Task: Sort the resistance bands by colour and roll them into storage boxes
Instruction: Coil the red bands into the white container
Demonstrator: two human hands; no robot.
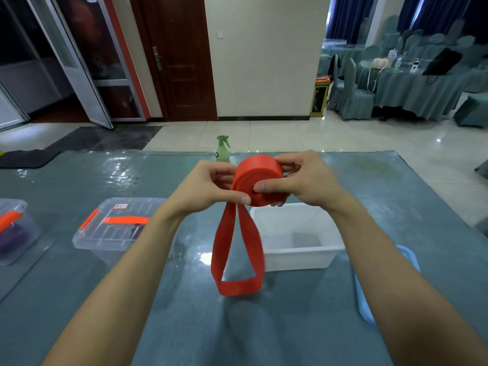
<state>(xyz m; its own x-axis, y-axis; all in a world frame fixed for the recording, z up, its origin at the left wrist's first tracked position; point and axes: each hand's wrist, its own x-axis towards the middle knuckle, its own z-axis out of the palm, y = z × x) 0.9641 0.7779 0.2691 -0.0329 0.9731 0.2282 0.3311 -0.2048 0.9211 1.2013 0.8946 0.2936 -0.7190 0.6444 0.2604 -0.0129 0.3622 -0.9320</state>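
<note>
- Fingers (266, 186) of the left hand (208, 186) and right hand (306, 178) are clamping a half-rolled red band (257, 170) over the table (158, 326), near the white box (298, 257).
- Rolling is apparently midway; the hanging loop (239, 286) is probably awaiting winding in next.

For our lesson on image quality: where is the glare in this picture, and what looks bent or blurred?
Head view: glare on the glossy table, brightest left of the band's hanging loop; the door frame at far left leans from wide-angle distortion; the right edge looks soft.
</note>
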